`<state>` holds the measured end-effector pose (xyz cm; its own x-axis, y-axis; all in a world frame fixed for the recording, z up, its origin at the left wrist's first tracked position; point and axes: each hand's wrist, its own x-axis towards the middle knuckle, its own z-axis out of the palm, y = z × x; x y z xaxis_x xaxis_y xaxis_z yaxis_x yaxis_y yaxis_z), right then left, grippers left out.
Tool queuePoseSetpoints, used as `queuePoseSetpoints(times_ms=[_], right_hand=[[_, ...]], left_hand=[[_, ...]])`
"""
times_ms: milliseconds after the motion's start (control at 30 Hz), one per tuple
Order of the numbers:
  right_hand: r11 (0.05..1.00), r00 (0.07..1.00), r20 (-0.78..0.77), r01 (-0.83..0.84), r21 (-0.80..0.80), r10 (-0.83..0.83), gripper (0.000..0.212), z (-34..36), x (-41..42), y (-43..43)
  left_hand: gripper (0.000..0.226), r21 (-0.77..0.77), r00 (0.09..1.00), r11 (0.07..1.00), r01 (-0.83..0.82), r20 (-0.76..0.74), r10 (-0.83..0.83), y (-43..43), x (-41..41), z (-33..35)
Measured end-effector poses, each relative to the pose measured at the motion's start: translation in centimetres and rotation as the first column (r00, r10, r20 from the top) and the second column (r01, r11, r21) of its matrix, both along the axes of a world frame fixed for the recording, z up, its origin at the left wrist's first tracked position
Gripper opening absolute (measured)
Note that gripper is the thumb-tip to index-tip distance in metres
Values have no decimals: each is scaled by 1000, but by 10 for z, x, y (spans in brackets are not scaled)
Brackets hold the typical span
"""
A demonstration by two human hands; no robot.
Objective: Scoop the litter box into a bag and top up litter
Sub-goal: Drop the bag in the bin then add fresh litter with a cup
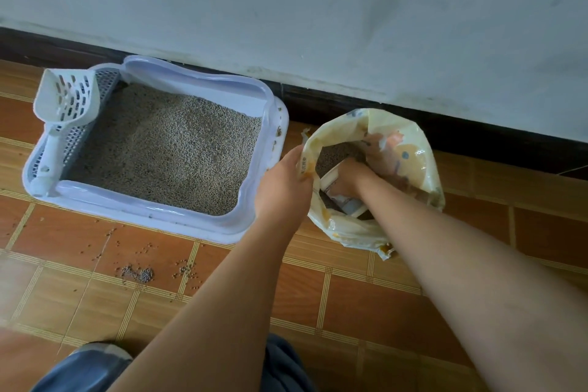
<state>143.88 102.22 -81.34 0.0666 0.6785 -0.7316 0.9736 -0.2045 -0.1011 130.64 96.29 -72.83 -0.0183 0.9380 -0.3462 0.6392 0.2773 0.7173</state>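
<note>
A pale lilac litter box (254, 99) full of grey granules (165, 149) sits on the floor against the wall. A white slotted scoop (68, 102) lies on the grated ledge at its left end. To its right stands a yellow printed litter bag (401, 149), open at the top. My left hand (283, 184) pinches the bag's left rim and holds the mouth open. My right hand (346, 180) reaches inside the bag and grips a white paper cup (332, 181), partly hidden by the hand and the bag's edge.
Spilled granules (140, 274) lie scattered on the orange tiled floor in front of the box. A white wall with a dark baseboard (477, 134) runs behind both. My knees in blue trousers (82, 369) fill the bottom edge.
</note>
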Motion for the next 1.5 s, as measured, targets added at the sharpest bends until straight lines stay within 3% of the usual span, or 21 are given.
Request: queuePoseSetpoints(times_ms=[100, 167, 233, 333, 500, 567, 600, 700, 900, 967, 1033, 1133, 1200, 1333, 1500], right_hand=[[996, 996, -47, 76, 51, -73, 58, -2, -2, 1], [990, 990, -76, 120, 72, -114, 67, -6, -4, 2], [990, 990, -95, 114, 81, -107, 60, -6, -6, 4], [985, 984, -148, 122, 118, -104, 29, -7, -9, 4], [964, 964, -231, 181, 196, -134, 27, -5, -10, 0], [956, 956, -255, 204, 212, -147, 9, -1, -11, -3], [948, 950, -282, 207, 242, -136, 10, -1, -10, -4], [921, 876, -433, 326, 211, -211, 39, 8, -11, -11], [889, 809, -488, 439, 130, -328, 77, 29, 1, -23], [880, 780, -540, 453, 140, -316, 69, 38, 4, -26], [879, 760, -599, 439, 187, -252, 47, 42, 9, -30], [861, 724, -652, 461, 216, -225, 39, 54, 16, -37], [834, 688, -686, 506, 219, -237, 43, 63, 21, -42], [772, 671, -695, 575, 269, -258, 71, 74, 26, -55], [699, 631, -736, 641, 316, -245, 74, 97, 29, -69]], left_hand=[[37, -10, 1000, 1000, 7, 0, -7, 2, -3, -1], [36, -8, 1000, 1000, 14, 9, -14, 1, -4, -3], [37, -8, 1000, 1000, 22, 12, -22, 1, -4, -4], [43, -24, 1000, 999, 31, -1, -31, 2, -4, -7], [44, -39, 999, 998, 47, -15, -48, 1, -4, -10], [43, -30, 998, 998, 56, -14, -56, 1, -4, -9], [43, -24, 998, 998, 59, -12, -59, 1, -4, -8], [43, -3, 999, 999, 53, -6, -53, 1, -4, -7], [38, 18, 995, 999, 33, -91, -31, 0, -2, -3], [40, 13, 994, 1000, 22, -108, -21, 0, 0, -1], [42, 4, 994, 1000, 0, -112, 1, 1, 1, 0], [38, -14, 996, 999, -50, -81, 48, 0, 1, 0], [34, -30, 995, 996, -88, -45, 87, -1, 1, 0], [31, -28, 993, 992, -121, -22, 120, -2, 1, 1], [38, -27, 990, 989, -142, 4, 142, -7, 0, 4]])
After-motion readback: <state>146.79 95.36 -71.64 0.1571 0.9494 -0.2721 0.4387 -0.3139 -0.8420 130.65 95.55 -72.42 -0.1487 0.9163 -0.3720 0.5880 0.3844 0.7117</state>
